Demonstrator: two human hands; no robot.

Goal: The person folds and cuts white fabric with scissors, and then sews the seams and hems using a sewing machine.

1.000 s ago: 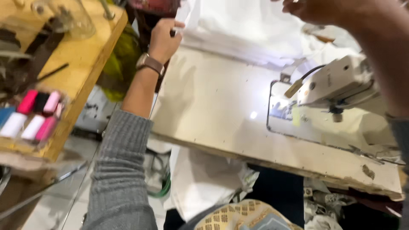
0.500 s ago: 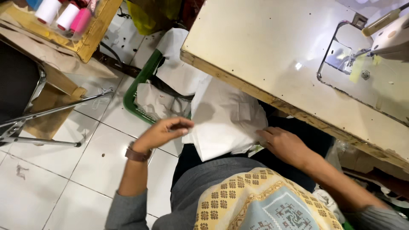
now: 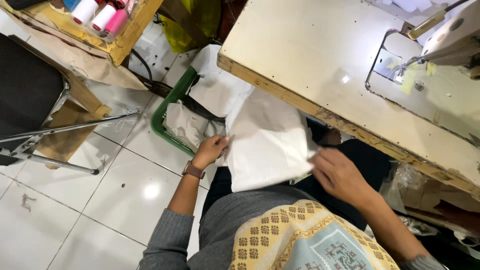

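White floor tiles (image 3: 100,200) fill the lower left of the frame, and a pale, scuffed worktop (image 3: 320,60) slants across the upper right, its wooden edge running diagonally down toward the right border.

Just below that edge, at the centre of the frame, the person's left hand (image 3: 212,150) has its fingers curled closed on the left border of a white cloth piece (image 3: 265,145), a brown watch strap on the wrist and a grey sleeve lower down. The right hand (image 3: 340,175), right of centre, lies with its fingers loosely spread, the fingertips pinching the cloth's right border. The cloth is stretched between both hands over the person's lap, above a grey top and a yellow patterned garment at the bottom edge.

Just left of the left hand, a green basket (image 3: 162,125) stands on the floor with more white pieces in it. Farther out, at the upper right, a sewing machine (image 3: 450,40) sits on the worktop over a lit metal plate. At the upper left, thread spools (image 3: 97,12), white and pink, lie in a wooden tray, and a black chair with a metal frame (image 3: 30,95) stands at the left border.
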